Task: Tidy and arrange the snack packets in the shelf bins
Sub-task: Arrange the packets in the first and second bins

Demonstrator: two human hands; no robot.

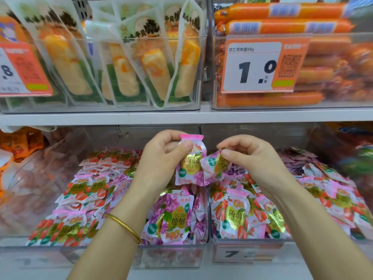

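Above the clear lower-shelf bins [173, 257] of jelly packets, the left hand [161, 158] pinches an upright purple-flower packet [190, 162] by its upper part, while the right hand [254, 158], fingers curled, pinches a second, tilted packet [214, 166] touching the first.

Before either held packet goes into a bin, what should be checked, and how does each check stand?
1. Left hand grips a purple packet: ok.
2. Right hand pinches a second purple packet: ok.
3. Matching purple pile lies below the hands: ok.
4. One kind per bin: not ok; strawberry packets share the left bin with the purple pile.
5. Held packets' seals intact: cannot tell.
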